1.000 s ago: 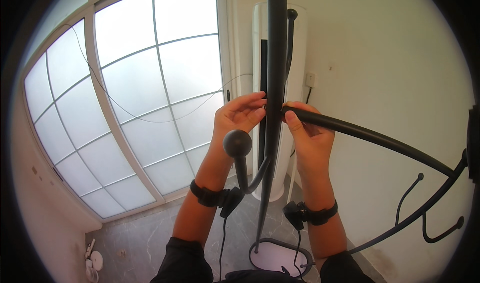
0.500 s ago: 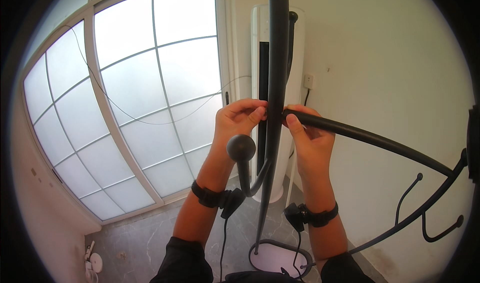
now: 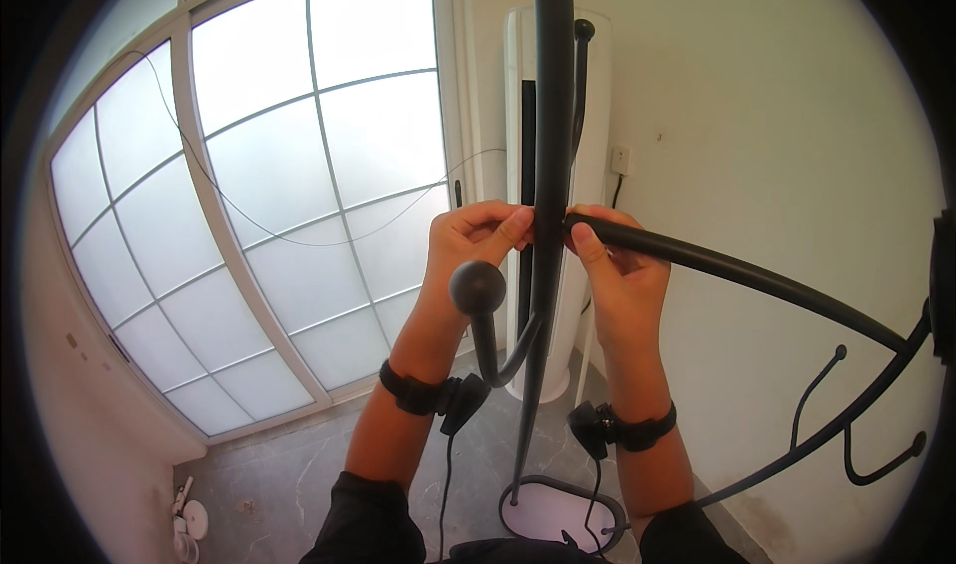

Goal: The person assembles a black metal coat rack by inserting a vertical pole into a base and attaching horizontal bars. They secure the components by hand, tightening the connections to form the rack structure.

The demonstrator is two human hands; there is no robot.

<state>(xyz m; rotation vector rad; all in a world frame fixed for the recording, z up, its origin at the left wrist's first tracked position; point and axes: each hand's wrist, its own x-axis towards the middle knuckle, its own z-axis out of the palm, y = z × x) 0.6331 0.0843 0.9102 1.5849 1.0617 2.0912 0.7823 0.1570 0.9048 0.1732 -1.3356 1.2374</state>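
Observation:
A black coat rack stands before me. Its near upright post (image 3: 554, 116) runs down the middle of the view to an oval base. My right hand (image 3: 622, 265) grips the end of a curved black crossbar (image 3: 747, 277), thumb on top, with that end at the post's right side. On the post's left side my left hand (image 3: 478, 235) is pinched, its fingertips against the post; whatever it holds is hidden. Just below that hand a hook with a round ball tip (image 3: 478, 288) sticks out from the post.
The rack's second curved post (image 3: 836, 420) carries hooks on the right. A white oval base (image 3: 558, 519) rests on the grey tiled floor (image 3: 398, 484). Behind stands a tall white appliance (image 3: 593, 86) beside a wall socket (image 3: 621, 161). A frosted glass sliding door (image 3: 259, 136) fills the left.
The view has shifted slightly. My left thumb has moved a little closer to the post, while my right hand keeps its grip on the crossbar's end.

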